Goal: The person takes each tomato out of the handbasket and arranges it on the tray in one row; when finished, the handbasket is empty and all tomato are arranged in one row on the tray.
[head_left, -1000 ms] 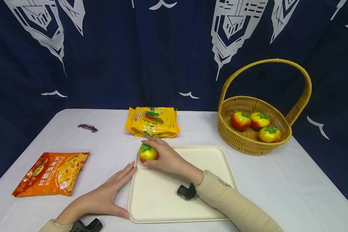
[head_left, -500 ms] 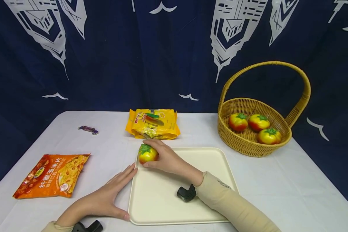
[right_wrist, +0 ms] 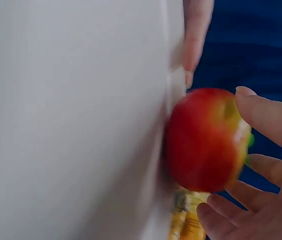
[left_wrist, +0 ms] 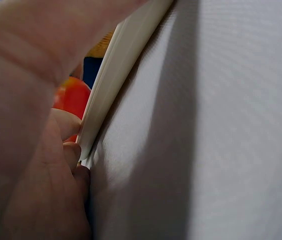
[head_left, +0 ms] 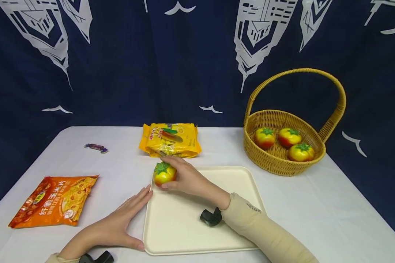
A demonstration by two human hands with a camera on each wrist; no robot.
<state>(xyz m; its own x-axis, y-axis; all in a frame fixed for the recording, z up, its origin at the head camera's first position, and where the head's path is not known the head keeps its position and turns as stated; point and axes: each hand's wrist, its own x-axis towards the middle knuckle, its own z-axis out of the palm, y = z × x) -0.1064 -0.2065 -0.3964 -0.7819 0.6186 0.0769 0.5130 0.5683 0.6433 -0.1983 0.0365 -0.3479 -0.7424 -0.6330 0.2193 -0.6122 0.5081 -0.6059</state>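
Note:
My right hand [head_left: 192, 179] holds a red-and-yellow tomato [head_left: 164, 174] with a green leafy top, at the far left corner of a cream tray [head_left: 184, 226]. In the right wrist view, thumb and fingers curve round the tomato [right_wrist: 203, 140], whose red underside sits right at the tray surface. My left hand [head_left: 118, 223] lies along the tray's left edge, fingers extended and thumb spread, with fingertips and thumb tip at the rim. In the left wrist view, the tray's side wall [left_wrist: 116, 75] rises beside the left fingers [left_wrist: 63, 122], and part of the tomato [left_wrist: 74, 97] shows beyond.
A wicker basket [head_left: 266, 162] with a tall handle stands back right, holding three similar tomatoes [head_left: 301, 152]. Behind the tray lies a yellow snack bag [head_left: 171, 140]. An orange snack bag [head_left: 54, 201] and a small wrapped candy [head_left: 96, 147] lie to the left.
Both hands and the held tomato keep their places on the tray. Inside the basket, the leftmost tomato has rolled slightly left, showing more yellow. The head view has shifted a little.

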